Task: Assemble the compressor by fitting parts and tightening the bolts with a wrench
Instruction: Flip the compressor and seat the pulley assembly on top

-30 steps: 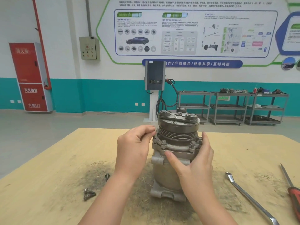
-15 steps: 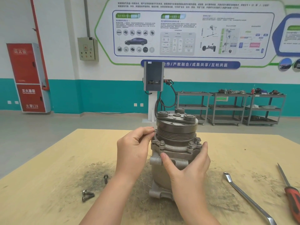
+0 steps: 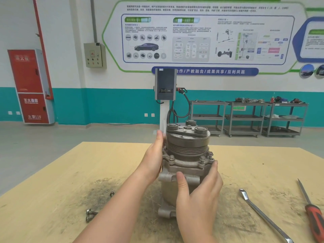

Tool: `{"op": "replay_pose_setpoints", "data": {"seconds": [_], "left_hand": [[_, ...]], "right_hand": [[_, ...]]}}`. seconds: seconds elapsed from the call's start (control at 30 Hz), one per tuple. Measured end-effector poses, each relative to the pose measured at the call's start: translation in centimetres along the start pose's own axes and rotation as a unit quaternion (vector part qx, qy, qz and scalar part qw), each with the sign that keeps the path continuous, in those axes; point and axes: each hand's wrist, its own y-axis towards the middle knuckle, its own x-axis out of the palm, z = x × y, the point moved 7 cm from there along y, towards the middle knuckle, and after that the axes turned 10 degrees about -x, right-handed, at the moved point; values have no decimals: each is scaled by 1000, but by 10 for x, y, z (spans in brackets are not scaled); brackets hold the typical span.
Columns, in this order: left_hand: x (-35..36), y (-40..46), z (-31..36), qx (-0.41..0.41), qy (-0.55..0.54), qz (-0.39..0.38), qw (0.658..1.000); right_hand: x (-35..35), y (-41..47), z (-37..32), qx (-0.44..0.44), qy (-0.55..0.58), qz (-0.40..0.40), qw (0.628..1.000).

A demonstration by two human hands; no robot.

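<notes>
Compressor (image 3: 186, 165) upright mid-desk (image 3: 52, 199). Right hand (image 3: 198, 195) grasps housing below flange; left hand (image 3: 154, 160) flat against pulley side, grip released.
Risks: tall body on narrow foot, likely tips if either hand lets go; flange bolts (image 3: 202, 158) maybe only finger-tight.
Loose bolts (image 3: 90, 215) near left, could roll.
Wrench (image 3: 263, 216), screwdriver (image 3: 313, 220) right, untouched.
Desk wooden, grimy. Workshop: carts, red cabinet, wall poster.

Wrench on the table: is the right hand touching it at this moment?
Apart. The head view shows bare table between the wrench and the right hand, which holds the compressor.
</notes>
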Motion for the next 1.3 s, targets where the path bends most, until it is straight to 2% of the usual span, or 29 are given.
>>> {"op": "replay_pose_setpoints", "data": {"seconds": [0.13,0.3,0.33,0.43,0.53,0.6,0.67,0.7,0.77,0.83,0.87,0.93,1.0,1.07,1.23,1.3], "left_hand": [[2,4,5,4,13,-4,1000],[-5,-13,-2,46,32,86,995],[-6,-19,-1,65,46,108,991],[-2,-40,2,106,133,164,972],[5,-64,0,141,234,179,945],[4,-77,-1,154,268,173,935],[-11,-90,-2,158,211,178,948],[-23,-97,-1,157,163,199,953],[-58,-109,3,169,126,288,934],[-95,-104,1,131,190,363,903],[-109,-94,-6,74,265,353,894],[-126,-67,-35,-73,448,259,853],[-133,-53,-65,-135,539,177,812],[-133,-51,-80,-129,551,167,807],[-139,-52,-76,-101,543,230,802],[-135,-57,-67,-91,506,250,820]], "right_hand": [[0,3,8,13,22,30,999],[6,18,26,52,202,-50,977],[3,21,31,73,234,-37,969],[-11,32,46,142,272,75,949],[-22,37,42,130,247,130,952],[-20,35,34,87,227,107,964],[-15,31,25,41,206,60,976],[-11,30,23,27,195,29,980],[-1,29,23,24,178,-37,983],[4,29,25,31,181,-67,981],[5,31,26,31,189,-70,979],[3,33,27,32,197,-60,978],[2,35,32,36,200,-53,978],[1,37,37,48,209,-59,975],[-1,44,45,99,242,-71,963],[-1,44,44,104,249,-67,961]]}}
